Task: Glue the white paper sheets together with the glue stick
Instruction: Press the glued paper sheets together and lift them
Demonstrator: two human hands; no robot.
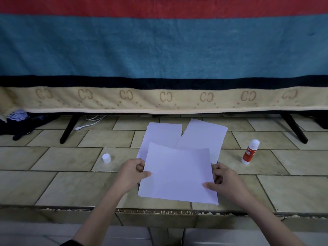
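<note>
I hold a white paper sheet (177,173) by both side edges, just above the tiled surface. My left hand (132,172) pinches its left edge and my right hand (224,181) pinches its right edge. Beneath and behind it lie two more white sheets: one on the left (160,134) and one tilted on the right (204,135). The glue stick (249,151), red with a white top, stands upright to the right of the papers with its cap off. Its white cap (106,158) sits to the left of the papers.
The work surface is a tiled ledge (71,185) with a chipped front edge (159,211). A striped blanket (159,50) hangs behind, over black legs (68,129) (293,129). A white cable (88,122) and dark clothing (21,125) lie at the back left.
</note>
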